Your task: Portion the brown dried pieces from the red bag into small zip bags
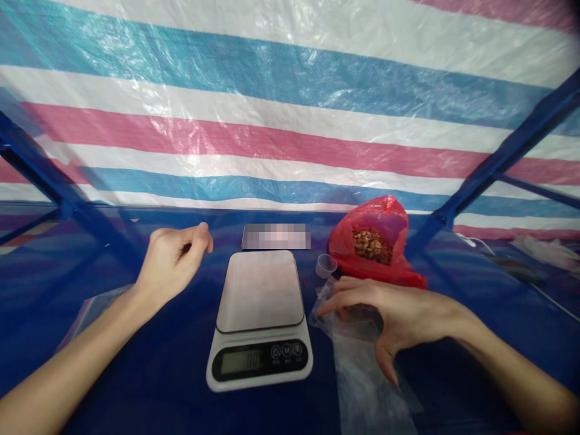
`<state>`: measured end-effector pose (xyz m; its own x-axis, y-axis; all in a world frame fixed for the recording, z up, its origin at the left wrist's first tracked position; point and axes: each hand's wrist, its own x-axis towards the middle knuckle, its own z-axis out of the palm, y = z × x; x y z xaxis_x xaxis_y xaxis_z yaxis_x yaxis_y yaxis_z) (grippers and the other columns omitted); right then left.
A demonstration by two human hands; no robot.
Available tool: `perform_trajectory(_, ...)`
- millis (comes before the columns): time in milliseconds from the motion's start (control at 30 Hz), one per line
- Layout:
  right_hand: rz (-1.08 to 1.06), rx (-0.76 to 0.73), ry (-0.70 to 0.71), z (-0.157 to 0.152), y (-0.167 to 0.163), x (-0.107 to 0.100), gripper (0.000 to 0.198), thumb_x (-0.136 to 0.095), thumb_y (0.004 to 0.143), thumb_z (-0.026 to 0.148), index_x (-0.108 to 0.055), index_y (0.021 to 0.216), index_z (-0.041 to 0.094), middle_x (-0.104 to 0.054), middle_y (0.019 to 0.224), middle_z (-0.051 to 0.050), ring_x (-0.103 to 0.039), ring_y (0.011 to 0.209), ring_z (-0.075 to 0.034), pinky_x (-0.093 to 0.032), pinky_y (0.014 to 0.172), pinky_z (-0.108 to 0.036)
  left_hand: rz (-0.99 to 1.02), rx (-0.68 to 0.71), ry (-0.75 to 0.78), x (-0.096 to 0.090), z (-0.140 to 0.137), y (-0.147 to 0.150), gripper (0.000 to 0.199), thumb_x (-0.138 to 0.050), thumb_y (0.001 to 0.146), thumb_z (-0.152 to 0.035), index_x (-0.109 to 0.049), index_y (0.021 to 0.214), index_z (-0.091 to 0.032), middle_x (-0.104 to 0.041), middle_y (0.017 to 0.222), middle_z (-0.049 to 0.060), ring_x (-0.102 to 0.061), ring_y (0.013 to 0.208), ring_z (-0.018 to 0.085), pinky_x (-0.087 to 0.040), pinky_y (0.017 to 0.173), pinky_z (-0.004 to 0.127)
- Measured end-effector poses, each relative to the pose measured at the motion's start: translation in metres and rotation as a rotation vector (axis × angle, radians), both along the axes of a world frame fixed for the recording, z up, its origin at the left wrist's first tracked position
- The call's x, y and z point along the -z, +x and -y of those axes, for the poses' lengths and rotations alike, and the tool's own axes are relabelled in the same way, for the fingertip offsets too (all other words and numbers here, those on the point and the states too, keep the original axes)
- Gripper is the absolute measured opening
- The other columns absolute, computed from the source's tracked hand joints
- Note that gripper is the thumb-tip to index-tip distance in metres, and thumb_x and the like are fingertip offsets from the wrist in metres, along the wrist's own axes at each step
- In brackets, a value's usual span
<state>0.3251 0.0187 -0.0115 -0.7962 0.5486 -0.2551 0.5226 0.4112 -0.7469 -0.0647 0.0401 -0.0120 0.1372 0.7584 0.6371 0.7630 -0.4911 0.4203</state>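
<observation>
A kitchen scale (260, 291) with a pale square plate and a lit display reading about 0.0 stands between my hands. My left hand (176, 257) hovers left of it, fingers curled and thumb closed against them; nothing shows in its grasp. Over some clear plastic bags (362, 374) right of the scale, my right hand (369, 308) spreads with thumb and fingers apart, its fingertips at the upper end of the bags. Just beyond those fingers sits a small clear plastic cup (326, 266). An open red plastic bag (353, 260) holds brown dried pieces (374, 244).
Behind the scale lies a flat blurred-out rectangle (276, 236). More clear plastic bags (97, 305) lie under my left forearm. Blue metal frame bars (471, 175) rise at both sides, and a striped plastic sheet (272, 139) hangs behind the blue table surface (181, 362).
</observation>
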Motion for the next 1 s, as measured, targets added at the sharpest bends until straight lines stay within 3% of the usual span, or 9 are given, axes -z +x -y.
perform_trajectory(133,0.047,-0.013,0.066,0.002,0.001,0.000,0.092,-0.103,0.061,0.040,-0.067,0.145,0.032,-0.064,0.110,-0.003,-0.061,0.102,-0.024,-0.050,0.085,-0.032,0.012,0.016,-0.027,0.004,0.000,0.005,0.055,-0.044,0.102,-0.042,-0.064,0.056,-0.020,-0.041,0.041,-0.006,-0.040,0.036,0.009,-0.029,0.046,0.027)
perform_trajectory(267,0.029,0.016,0.109,0.001,0.001,0.001,0.076,-0.095,0.076,0.034,-0.065,0.145,0.030,-0.064,0.107,-0.003,-0.060,0.094,-0.020,-0.049,0.080,-0.029,0.014,0.012,-0.032,0.005,0.002,0.008,0.054,-0.044,0.101,-0.042,-0.063,0.055,-0.020,-0.042,0.042,-0.005,-0.040,0.038,0.010,-0.029,0.047,0.028)
perform_trajectory(500,-0.136,0.036,0.263,-0.004,0.001,0.002,0.019,-0.068,0.097,0.019,-0.079,0.112,0.019,-0.064,0.095,-0.004,-0.056,0.073,-0.013,-0.043,0.063,-0.024,0.030,-0.019,0.022,-0.003,0.005,0.007,0.053,-0.045,0.100,-0.043,-0.064,0.055,-0.021,-0.041,0.041,-0.004,-0.038,0.039,0.011,-0.027,0.048,0.030)
perform_trajectory(667,-0.329,0.137,0.409,0.006,0.004,-0.009,0.009,-0.069,0.085,0.010,-0.070,0.089,0.018,-0.059,0.084,-0.002,-0.054,0.073,-0.014,-0.042,0.064,-0.027,0.040,-0.034,0.027,-0.005,0.006,0.006,0.052,-0.045,0.098,-0.042,-0.064,0.055,-0.020,-0.045,0.042,-0.003,-0.040,0.040,0.011,-0.029,0.049,0.030)
perform_trajectory(733,-0.332,0.137,0.369,0.011,0.008,-0.015,0.016,-0.067,0.079,0.005,-0.065,0.086,0.019,-0.055,0.080,0.001,-0.049,0.070,-0.013,-0.039,0.062,-0.026,0.039,-0.028,0.023,-0.004,0.006,0.007,0.053,-0.044,0.098,-0.044,-0.064,0.055,-0.020,-0.045,0.041,-0.003,-0.040,0.040,0.011,-0.029,0.049,0.029)
perform_trajectory(900,-0.047,-0.034,0.131,0.016,0.007,-0.020,0.025,-0.055,0.069,-0.003,-0.061,0.081,0.018,-0.052,0.075,0.004,-0.046,0.068,-0.011,-0.034,0.060,-0.024,0.034,0.070,-0.043,-0.001,0.006,0.011,0.057,-0.042,0.099,-0.047,-0.064,0.054,-0.020,-0.043,0.042,-0.004,-0.040,0.040,0.011,-0.028,0.047,0.028)
perform_trajectory(1000,-0.047,-0.017,0.136,0.013,0.003,-0.014,0.023,-0.053,0.067,-0.002,-0.060,0.077,0.018,-0.052,0.072,0.005,-0.044,0.064,-0.010,-0.031,0.057,-0.023,0.021,0.101,-0.057,0.001,0.006,0.014,0.057,-0.043,0.099,-0.047,-0.064,0.054,-0.019,-0.043,0.043,-0.004,-0.039,0.041,0.010,-0.027,0.047,0.027)
